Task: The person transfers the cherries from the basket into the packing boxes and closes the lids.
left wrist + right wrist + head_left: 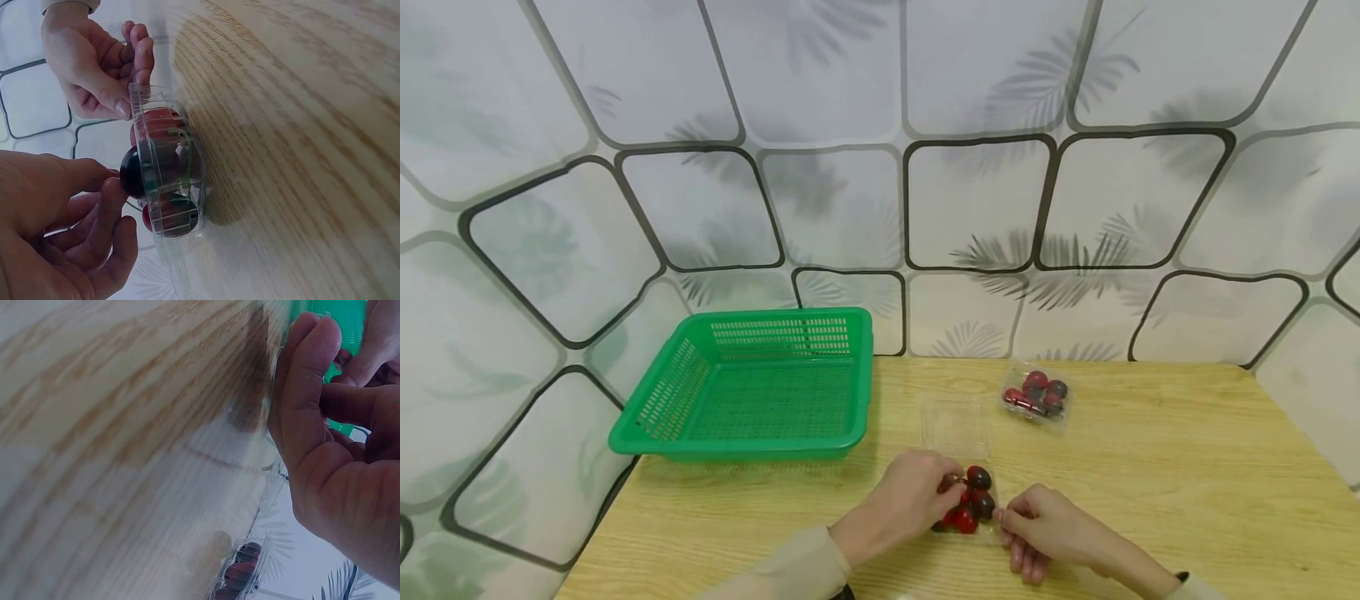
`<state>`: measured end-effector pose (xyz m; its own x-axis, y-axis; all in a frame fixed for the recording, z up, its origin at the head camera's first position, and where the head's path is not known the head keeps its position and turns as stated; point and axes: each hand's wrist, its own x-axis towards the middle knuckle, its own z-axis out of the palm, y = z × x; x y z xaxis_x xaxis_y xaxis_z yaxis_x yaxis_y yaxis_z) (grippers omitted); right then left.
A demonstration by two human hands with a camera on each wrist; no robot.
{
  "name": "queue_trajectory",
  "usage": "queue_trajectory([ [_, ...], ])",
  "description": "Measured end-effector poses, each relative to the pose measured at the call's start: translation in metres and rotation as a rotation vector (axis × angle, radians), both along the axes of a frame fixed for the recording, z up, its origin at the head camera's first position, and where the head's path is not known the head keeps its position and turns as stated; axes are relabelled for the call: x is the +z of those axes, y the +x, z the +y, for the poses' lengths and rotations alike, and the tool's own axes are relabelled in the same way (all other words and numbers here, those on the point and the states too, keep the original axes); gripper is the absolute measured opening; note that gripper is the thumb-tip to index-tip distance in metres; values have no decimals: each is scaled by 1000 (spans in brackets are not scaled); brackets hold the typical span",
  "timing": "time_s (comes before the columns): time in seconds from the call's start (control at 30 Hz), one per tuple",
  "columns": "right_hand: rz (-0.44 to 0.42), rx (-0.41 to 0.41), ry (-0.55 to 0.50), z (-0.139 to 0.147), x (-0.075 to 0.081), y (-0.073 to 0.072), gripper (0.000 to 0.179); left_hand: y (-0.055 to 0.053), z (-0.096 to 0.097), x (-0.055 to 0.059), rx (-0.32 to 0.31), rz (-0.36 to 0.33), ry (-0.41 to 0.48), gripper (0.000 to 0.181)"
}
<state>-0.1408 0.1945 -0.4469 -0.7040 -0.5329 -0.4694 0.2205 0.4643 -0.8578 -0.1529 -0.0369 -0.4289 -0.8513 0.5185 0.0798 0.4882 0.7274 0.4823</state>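
Near the table's front stands a clear plastic clamshell box with several round, glossy, dark red and black fruits inside. Its see-through lid lies folded back, away from me. My left hand reaches in over the box's left side, its fingertips pinching a nearly black round fruit that sticks up above the rim. At the box's right edge is my right hand, thumb and bent index finger gripping the rim. Its other fingers lie low beside the box. Part of the fruit is hidden behind my left hand.
A second clear box of similar fruits sits further back, to the right. The large green plastic basket occupies the table's left side. Behind the wooden table hangs a patterned white curtain.
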Motion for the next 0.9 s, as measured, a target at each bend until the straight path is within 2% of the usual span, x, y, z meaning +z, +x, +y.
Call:
queue_trajectory([
  [0.3,5,-6,-2,1,0,0,36,-5,-2,-6,0,33,-39,20],
  [0.53,1,-3,-9,3,-1,1,36,-2,-12,-8,10,28,5,28],
  [0.73,9,15,-22,10,0,2,38,8,-26,-8,96,-107,138,30],
  [0.8,13,19,-24,10,-1,1,38,13,-31,-7,126,-132,135,24],
  [0.9,12,18,-18,10,-1,2,38,19,-37,-7,129,-196,101,23],
])
